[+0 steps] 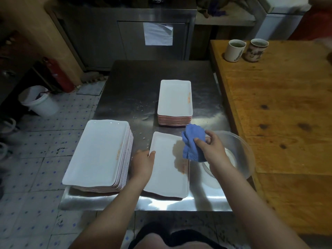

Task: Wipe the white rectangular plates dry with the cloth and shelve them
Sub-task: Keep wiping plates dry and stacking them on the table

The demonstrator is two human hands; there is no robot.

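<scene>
A single white rectangular plate [166,169] lies near the front of the steel table [129,90]. My left hand [142,163] grips its left rim, thumb over the edge. My right hand [211,148] holds a crumpled blue cloth [193,142] just above the plate's right far corner. A tall stack of white rectangular plates [98,153] sits at the front left, partly over the table's edge. A second stack of plates [175,99] stands further back in the middle.
A clear plastic bowl [240,151] sits under my right wrist at the table's right edge. A wooden table [280,108] with two mugs [234,50] adjoins on the right. A white bucket [38,100] and a red extinguisher [57,74] stand on the tiled floor at left.
</scene>
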